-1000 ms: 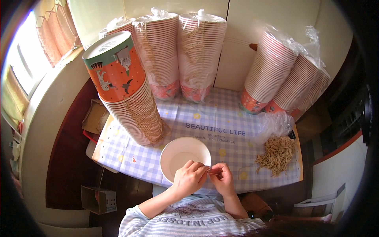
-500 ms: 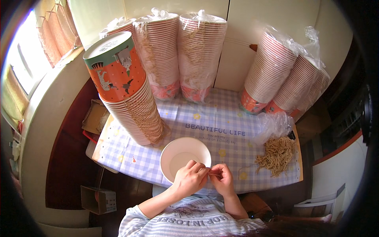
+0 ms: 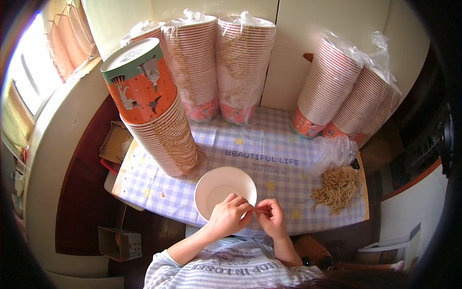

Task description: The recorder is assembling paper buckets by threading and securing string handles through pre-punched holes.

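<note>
A white paper bucket (image 3: pixel 204 189) stands open side up at the near edge of the table. Over its near right rim, my left hand (image 3: pixel 229 213) is closed, with fingertips pinched at a thin tan cord (image 3: pixel 262 211). Beside the rim, my right hand (image 3: pixel 271 218) pinches the same cord, and its fingertips almost meet those of the left. My left fingers hide part of the rim and the spot where cord and bucket may meet. To the right lies a loose heap of tan cords (image 3: pixel 337 189).
A tall stack of paper buckets (image 3: pixel 156 127), topped by an upside-down orange and green one, rises on the left with cords hanging down its side. Bagged bucket stacks (image 3: pixel 245 67) line the back, with more bagged stacks (image 3: pixel 327 84) at right. A crumpled clear bag (image 3: pixel 334 154) touches the cord heap.
Both hands keep their pinch on the cord and have shifted only very slightly. The bucket stays in place.
</note>
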`<action>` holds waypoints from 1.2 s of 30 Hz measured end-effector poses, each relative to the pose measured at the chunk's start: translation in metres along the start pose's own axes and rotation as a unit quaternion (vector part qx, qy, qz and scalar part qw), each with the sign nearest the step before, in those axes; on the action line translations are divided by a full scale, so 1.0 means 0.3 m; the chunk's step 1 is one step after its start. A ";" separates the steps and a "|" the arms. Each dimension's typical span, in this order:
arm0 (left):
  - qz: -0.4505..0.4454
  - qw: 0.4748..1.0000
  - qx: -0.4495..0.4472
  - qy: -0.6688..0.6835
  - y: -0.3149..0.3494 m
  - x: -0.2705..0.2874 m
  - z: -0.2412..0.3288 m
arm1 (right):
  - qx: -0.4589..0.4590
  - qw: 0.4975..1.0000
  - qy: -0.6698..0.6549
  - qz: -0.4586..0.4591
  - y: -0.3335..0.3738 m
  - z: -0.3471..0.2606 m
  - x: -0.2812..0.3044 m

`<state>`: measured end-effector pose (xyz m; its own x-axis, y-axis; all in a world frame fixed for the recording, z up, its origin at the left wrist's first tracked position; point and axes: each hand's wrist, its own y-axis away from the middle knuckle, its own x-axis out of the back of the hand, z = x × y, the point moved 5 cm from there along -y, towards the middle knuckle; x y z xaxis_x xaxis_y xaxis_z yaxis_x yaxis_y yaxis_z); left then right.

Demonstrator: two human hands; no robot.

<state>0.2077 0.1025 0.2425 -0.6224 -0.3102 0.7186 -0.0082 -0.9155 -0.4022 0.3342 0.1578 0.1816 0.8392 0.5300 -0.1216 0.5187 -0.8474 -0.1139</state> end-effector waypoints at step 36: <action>-0.097 0.969 0.080 0.210 -0.002 -0.030 -0.080 | 0.251 0.902 0.350 -0.022 -0.009 -0.150 -0.020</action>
<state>0.1946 0.1120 0.2225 -0.8858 -0.0268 0.4633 -0.0568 -0.9845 -0.1657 0.3353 0.1554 0.2268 0.8078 0.2644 0.5268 0.5628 -0.6115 -0.5561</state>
